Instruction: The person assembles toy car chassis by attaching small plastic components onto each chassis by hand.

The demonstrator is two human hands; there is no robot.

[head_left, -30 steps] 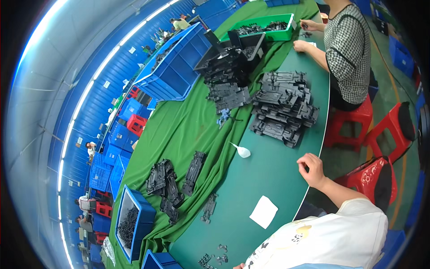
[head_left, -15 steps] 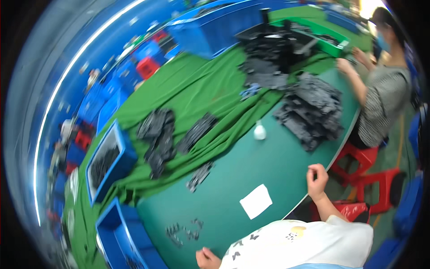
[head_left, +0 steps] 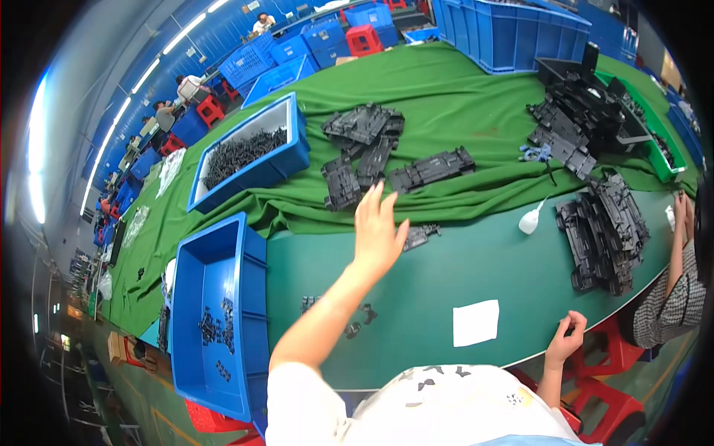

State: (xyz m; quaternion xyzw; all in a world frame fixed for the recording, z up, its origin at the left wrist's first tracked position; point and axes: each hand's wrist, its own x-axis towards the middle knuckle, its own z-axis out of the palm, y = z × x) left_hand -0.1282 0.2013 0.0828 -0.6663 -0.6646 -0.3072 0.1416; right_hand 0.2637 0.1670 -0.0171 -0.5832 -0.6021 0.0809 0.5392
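Observation:
My left hand (head_left: 378,232) reaches out over the green table with its fingers spread, holding nothing. Its fingertips are close to a pile of black molded plastic chassis-like parts (head_left: 364,149) on the green cloth. Beside the hand, a small black part (head_left: 421,236) lies on the tabletop, partly hidden by the fingers. Below my left forearm are several small black pieces (head_left: 362,320). My right hand (head_left: 567,340) is at the table's near edge with curled fingers; anything inside them is hidden. Left of it lies a white sheet of paper (head_left: 476,323).
A blue bin (head_left: 255,312) with a few black parts stands left; another blue bin (head_left: 299,137) holds many thin black pieces. Stacked black parts (head_left: 606,230) and a white squeeze bottle (head_left: 529,221) are at right. A co-worker's hands (head_left: 683,212) are at the far right.
My left hand has moved from the near table edge forward over the table, and its fingers have opened. The view has swung left. My right hand stays near the edge.

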